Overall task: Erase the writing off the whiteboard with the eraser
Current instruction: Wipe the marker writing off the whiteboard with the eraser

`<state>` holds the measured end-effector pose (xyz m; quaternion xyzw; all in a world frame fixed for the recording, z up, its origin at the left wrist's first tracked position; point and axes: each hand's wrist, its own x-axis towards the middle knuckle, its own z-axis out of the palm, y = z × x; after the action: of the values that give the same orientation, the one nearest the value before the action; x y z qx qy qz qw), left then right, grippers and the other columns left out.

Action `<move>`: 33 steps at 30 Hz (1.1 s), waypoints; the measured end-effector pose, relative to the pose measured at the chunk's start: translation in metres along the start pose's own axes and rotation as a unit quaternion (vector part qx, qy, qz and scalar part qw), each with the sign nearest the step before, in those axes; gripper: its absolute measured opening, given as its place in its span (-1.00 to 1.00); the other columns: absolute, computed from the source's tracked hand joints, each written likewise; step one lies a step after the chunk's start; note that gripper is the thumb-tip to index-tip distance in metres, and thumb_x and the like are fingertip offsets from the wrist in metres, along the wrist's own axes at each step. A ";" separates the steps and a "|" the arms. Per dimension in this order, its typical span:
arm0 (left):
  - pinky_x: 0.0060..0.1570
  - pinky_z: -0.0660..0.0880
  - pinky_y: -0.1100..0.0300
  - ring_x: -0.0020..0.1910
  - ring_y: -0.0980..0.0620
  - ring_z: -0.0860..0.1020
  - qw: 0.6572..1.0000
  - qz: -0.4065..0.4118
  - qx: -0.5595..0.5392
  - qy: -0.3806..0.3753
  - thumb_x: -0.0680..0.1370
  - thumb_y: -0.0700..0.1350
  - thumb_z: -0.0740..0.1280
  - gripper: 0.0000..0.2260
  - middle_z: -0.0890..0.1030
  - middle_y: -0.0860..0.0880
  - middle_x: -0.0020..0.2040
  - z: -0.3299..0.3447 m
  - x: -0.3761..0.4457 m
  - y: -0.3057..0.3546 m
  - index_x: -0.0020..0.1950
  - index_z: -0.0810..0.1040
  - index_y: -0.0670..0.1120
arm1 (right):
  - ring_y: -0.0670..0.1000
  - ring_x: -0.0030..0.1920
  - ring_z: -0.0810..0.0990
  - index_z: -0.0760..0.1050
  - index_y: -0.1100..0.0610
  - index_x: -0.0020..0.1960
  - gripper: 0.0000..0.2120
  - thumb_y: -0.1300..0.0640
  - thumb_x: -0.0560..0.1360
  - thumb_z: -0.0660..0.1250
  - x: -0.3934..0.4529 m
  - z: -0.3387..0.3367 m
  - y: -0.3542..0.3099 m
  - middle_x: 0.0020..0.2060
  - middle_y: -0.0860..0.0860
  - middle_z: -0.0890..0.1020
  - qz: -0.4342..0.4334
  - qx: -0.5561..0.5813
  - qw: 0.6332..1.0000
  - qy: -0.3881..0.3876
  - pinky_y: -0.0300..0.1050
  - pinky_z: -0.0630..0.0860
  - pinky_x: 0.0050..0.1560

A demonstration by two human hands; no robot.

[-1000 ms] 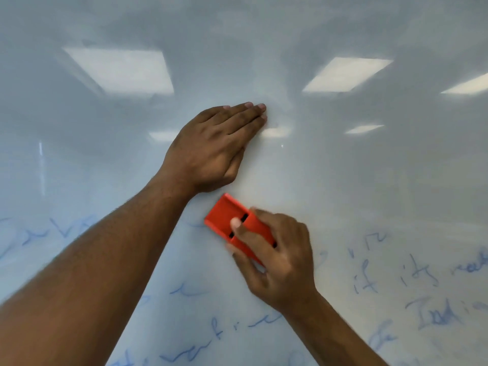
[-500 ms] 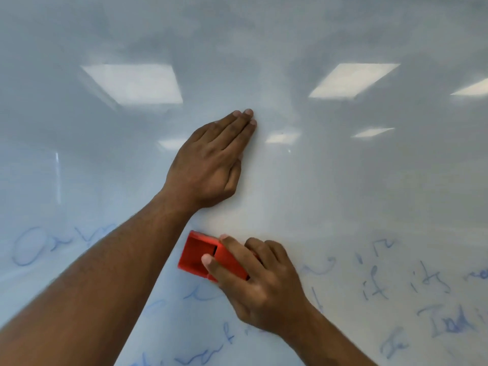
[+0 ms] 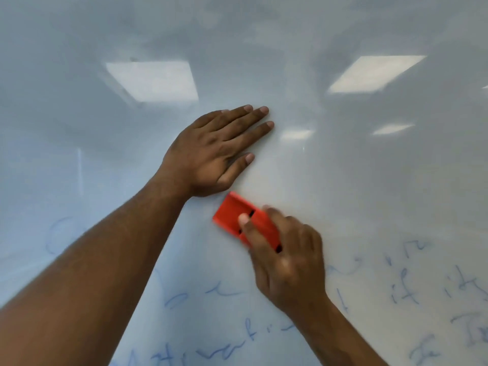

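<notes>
Right hand (image 3: 287, 262) is clamped on the red eraser (image 3: 247, 223), thumb across its back and fingers curled over the far edge, pressing it flat to the whiteboard (image 3: 343, 180) just below the other hand. It is blurred, so the exact finger placement is hard to call. Left hand (image 3: 211, 151) lies flat on the board above it, fingers straight and slightly spread, holding nothing, and looks like a brace. Where does the job stand? Everything on the upper part of the board reads clean, with only reflected ceiling lights (image 3: 151, 81) showing. Lower down, faint blue writing (image 3: 404, 289) runs across the right side, more scrawls (image 3: 211, 352) sit along the near edge, and a pale loop (image 3: 56, 233) lingers at far left. I'd judge the top done and several lower lines left to wipe.
</notes>
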<state>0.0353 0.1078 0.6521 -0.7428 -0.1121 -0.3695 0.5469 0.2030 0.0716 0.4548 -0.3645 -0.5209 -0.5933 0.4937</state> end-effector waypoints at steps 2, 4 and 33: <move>0.58 0.28 -0.02 0.67 -0.01 0.22 0.999 -0.030 -0.006 0.016 0.73 0.07 0.10 -0.49 0.22 -0.01 0.69 0.001 -0.002 0.001 0.69 0.24 0.00 | 0.28 0.16 0.59 0.42 -0.06 0.55 -0.52 0.02 0.65 0.38 0.004 0.001 -0.008 0.37 0.19 0.55 0.086 0.006 0.996 0.020 0.15 0.44 0.11; 0.54 0.31 0.00 0.64 -0.04 0.28 0.992 -0.109 -0.015 0.067 0.72 0.03 0.14 -0.51 0.29 -0.06 0.67 0.002 -0.007 0.002 0.65 0.33 -0.05 | 0.27 0.19 0.56 0.42 -0.06 0.56 -0.55 0.00 0.68 0.31 0.003 0.004 -0.025 0.40 0.19 0.52 0.078 0.037 0.996 0.004 0.16 0.42 0.13; 0.55 0.34 -0.02 0.61 -0.08 0.35 0.969 -0.197 -0.104 0.107 0.62 -0.17 0.29 -0.52 0.40 -0.11 0.60 -0.014 -0.044 -0.022 0.56 0.45 -0.18 | 0.25 0.05 0.58 0.50 -0.01 0.51 -0.50 0.06 0.58 0.42 0.017 0.004 -0.056 0.24 0.21 0.61 0.049 0.007 0.999 -0.015 0.12 0.43 -0.01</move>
<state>-0.0140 0.1141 0.6399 -0.7154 -0.1579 -0.5566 0.3916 0.1442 0.0701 0.4570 -0.3949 -0.5143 -0.5589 0.5169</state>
